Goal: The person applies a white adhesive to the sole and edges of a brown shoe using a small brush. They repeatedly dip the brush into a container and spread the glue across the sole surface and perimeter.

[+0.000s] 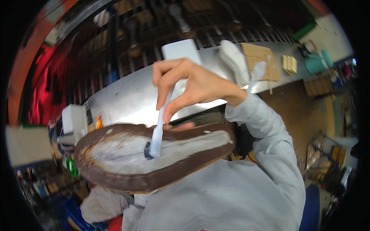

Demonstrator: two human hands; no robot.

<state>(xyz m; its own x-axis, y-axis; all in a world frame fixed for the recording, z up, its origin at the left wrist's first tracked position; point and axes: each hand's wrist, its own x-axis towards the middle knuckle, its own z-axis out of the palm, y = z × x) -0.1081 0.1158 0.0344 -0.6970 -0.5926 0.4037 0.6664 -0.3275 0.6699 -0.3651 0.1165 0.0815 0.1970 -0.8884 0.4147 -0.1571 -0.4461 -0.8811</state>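
Note:
A brown shoe upper (138, 181), sole side up, lies crosswise in front of my body, with a pale, rough middle ringed by a brown leather edge. My left hand (185, 126) supports it from behind; only a bit of its fingers shows past the far edge, and the rest is hidden. Pinched between the thumb and fingers of my right hand (185, 82) is a slim brush (157, 138) with a whitish handle. Its dark bristles touch the pale middle of the sole side. The brush stands nearly upright.
Beyond the shoe runs a metal bench (127, 94). On it are a white container (181, 50), a white shoe-shaped form (233, 61), a cardboard piece (256, 56), cream blocks (289, 64) and a teal mug (318, 62). Behind stands a dark slatted rack (150, 46). A white box (75, 119) is at left.

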